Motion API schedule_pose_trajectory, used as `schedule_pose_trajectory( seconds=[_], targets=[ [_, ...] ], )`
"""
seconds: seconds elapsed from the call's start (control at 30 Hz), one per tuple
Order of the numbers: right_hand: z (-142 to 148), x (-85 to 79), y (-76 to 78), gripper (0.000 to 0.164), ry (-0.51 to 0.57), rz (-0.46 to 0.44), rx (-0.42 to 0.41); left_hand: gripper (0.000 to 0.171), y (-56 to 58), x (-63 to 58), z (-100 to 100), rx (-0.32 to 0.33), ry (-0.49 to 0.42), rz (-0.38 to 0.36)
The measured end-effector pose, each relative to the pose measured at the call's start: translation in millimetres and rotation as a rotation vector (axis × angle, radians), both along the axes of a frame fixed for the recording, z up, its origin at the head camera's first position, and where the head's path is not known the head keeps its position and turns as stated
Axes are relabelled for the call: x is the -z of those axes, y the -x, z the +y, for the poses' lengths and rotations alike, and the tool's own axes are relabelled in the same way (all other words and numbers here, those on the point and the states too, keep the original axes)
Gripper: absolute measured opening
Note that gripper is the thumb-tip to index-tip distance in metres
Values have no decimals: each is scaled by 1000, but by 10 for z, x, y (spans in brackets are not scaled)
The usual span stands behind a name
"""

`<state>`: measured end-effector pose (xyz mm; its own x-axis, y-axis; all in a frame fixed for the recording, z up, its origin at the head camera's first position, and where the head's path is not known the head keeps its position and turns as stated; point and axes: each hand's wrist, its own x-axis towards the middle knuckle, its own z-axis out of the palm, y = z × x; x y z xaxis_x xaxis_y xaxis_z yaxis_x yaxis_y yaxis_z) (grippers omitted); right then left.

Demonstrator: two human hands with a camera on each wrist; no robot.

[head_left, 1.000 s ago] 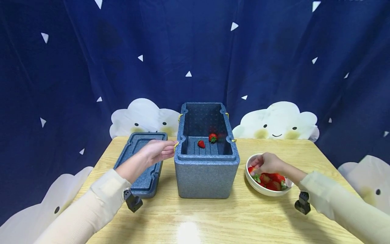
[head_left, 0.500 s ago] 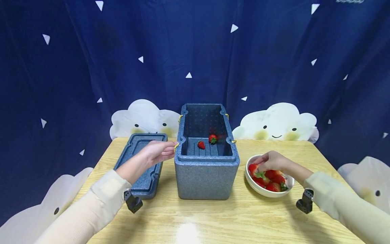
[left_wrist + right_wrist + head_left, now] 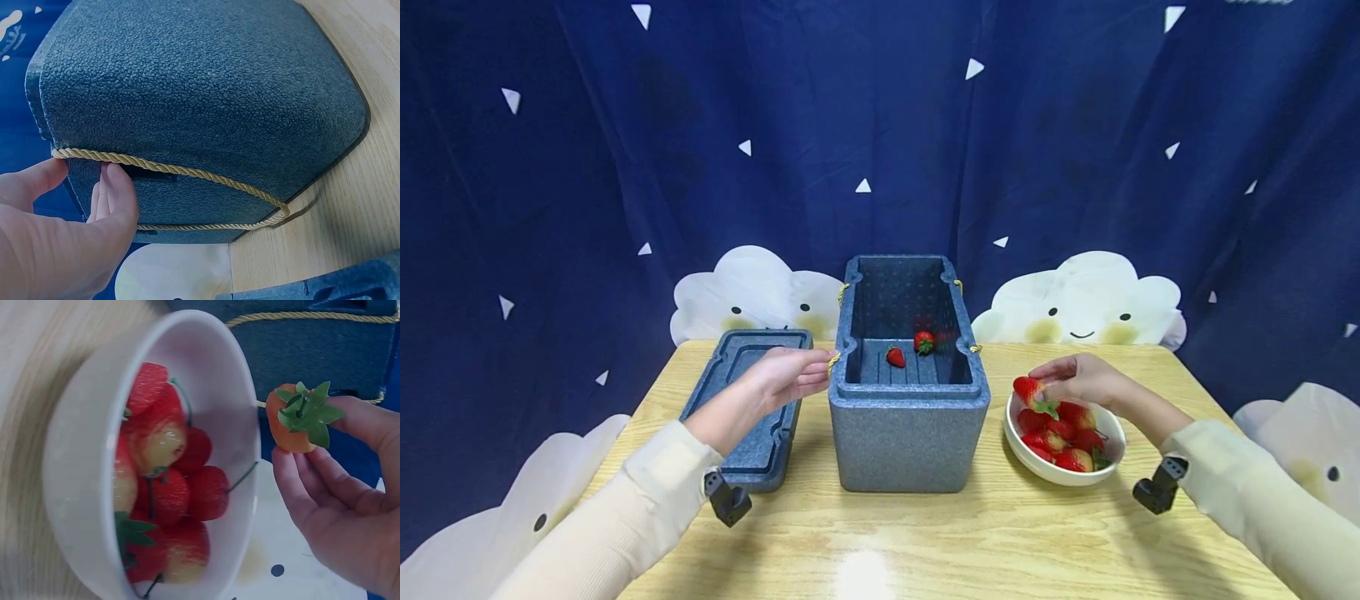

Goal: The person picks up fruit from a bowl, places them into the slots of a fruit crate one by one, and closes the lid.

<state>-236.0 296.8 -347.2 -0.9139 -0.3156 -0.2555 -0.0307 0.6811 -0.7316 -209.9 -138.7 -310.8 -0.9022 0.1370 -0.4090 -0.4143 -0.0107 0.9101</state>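
Observation:
In the head view, my right hand (image 3: 1086, 382) pinches a strawberry (image 3: 1028, 389) between thumb and fingers, just above the rim of a white bowl (image 3: 1060, 477). The right wrist view shows the strawberry's green leaves (image 3: 306, 412) and its orange-red side. More strawberries (image 3: 156, 437) and cherries (image 3: 208, 492) fill the bowl. My left hand (image 3: 786, 373) touches the left side of a blue-grey foam box (image 3: 910, 446) with nearly straight fingers, beside its gold rope (image 3: 181, 172). Inside the box lie two strawberries, a small one (image 3: 895, 357) and a rounder one (image 3: 923, 341).
A blue-grey lid (image 3: 745, 417) lies on the wooden table (image 3: 925, 542) left of the box, partly behind my left forearm. A dark blue curtain (image 3: 865, 125) with white clouds hangs behind the table. The bowl stands right of the box.
My right hand has risen from within the bowl, lifting the strawberry up to the rim's height and above. The left hand keeps its place at the box.

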Motion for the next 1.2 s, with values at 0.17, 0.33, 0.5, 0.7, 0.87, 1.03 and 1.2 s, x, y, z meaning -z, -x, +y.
schedule_pose_trajectory(
  seconds=[0.17,0.33,0.5,0.7,0.87,1.03,1.2],
  targets=[
    [20,-87,24,53,46,53,-21,49,-4,-3,-5,6,4,0],
    [-1,-199,64,53,63,77,-6,48,-10,-6,-6,7,-1,3],
    [-43,-315,111,52,110,78,-9,48,-11,-8,-4,0,3,-1],
    [-112,-489,173,52,108,96,-1,48,-1,3,-3,-2,-2,2],
    [-191,-660,233,54,93,117,9,49,9,15,-2,0,-6,5],
    [-266,-803,285,53,74,144,-6,51,12,9,0,-2,0,0],
    [-342,-916,331,53,56,158,-24,52,11,6,-7,0,4,-4]
  ],
)
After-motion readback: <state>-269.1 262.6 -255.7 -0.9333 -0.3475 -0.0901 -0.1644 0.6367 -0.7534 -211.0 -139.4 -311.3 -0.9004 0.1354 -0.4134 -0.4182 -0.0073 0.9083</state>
